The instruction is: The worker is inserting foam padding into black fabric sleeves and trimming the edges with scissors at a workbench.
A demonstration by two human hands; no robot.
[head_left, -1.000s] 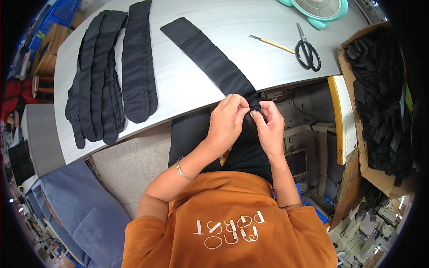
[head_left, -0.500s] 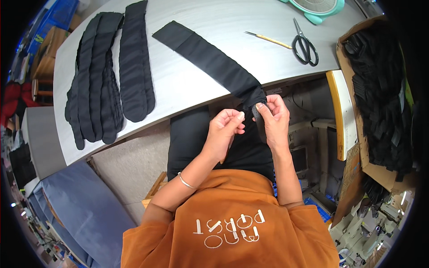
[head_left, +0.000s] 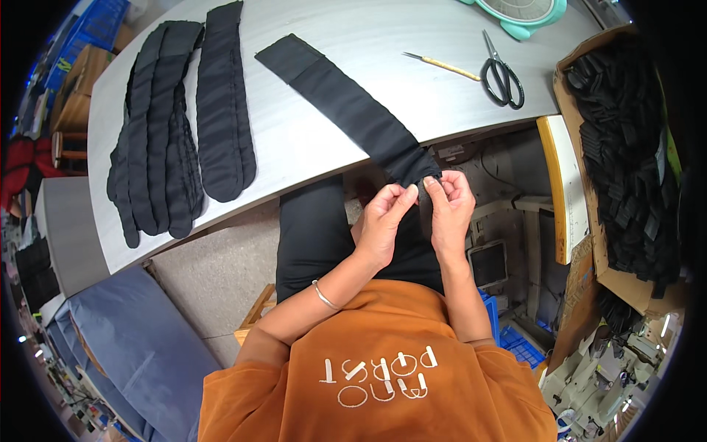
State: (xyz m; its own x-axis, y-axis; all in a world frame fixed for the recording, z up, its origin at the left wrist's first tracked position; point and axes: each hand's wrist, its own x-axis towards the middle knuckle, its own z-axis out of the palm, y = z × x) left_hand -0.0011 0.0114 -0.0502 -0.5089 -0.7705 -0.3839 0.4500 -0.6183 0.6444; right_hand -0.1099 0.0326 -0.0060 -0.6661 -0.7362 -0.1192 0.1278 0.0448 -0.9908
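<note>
"How does the strip [head_left: 346, 103] look?"

"Black, long and flat, with nearly straight sides. Its far end is cut square, and a line crosses it a little way in. The near end is drawn narrower and puckered where I have it."

"And where is it from your grip?"

"It runs away from my fingers toward the far left. Most of it lies on the table [head_left: 294, 151]; the near end juts past the near edge, above my trousers [head_left: 313, 236]. My right hand [head_left: 451, 206] pinches the right corner of that end, thumb on top. My left hand [head_left: 384, 219] pinches just beside it, thumb against forefinger. What the fingertips cover, I can't tell."

"What's the cloth like?"

"Smooth, faintly shiny, softly rippled along the middle. The table is pale, hard and streaked. To the left lies a pile [head_left: 162, 125] of similar black lengths, round at the near ends. Off to the right are scissors [head_left: 504, 81] with black looped handles and a slim pick [head_left: 449, 68] with a yellowish handle."
</note>
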